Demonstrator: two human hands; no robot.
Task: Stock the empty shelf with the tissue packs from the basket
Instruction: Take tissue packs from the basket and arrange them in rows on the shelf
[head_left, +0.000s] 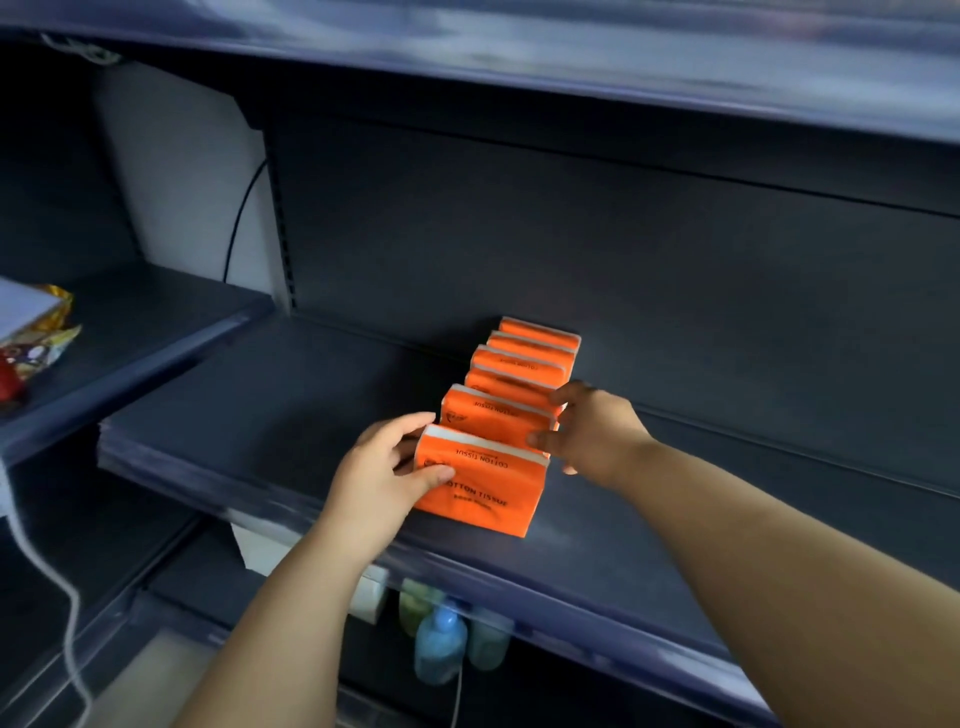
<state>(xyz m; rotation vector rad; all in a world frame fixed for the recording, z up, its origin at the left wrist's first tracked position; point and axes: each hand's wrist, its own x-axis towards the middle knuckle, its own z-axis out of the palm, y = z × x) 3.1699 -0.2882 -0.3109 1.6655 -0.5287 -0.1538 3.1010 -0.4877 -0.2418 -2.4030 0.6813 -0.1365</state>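
Note:
Several orange tissue packs stand on edge in one row on the dark shelf (260, 415), running from front to back. The front pack (483, 488) reads "COTTON TISSUE". My left hand (384, 467) grips its left end, thumb on the front face and fingers behind. My right hand (592, 431) is at the right ends of the front pack and of the second pack (493, 413), its fingers curled against them. The rear packs (535, 343) reach almost to the back panel. The basket is out of view.
The shelf's front lip (519, 582) runs diagonally below the packs. Bottles (441, 639) and a white box (371, 592) sit on the shelf underneath. Snack bags (36, 332) lie on the neighbouring shelf at left. A white cable (52, 571) hangs at far left.

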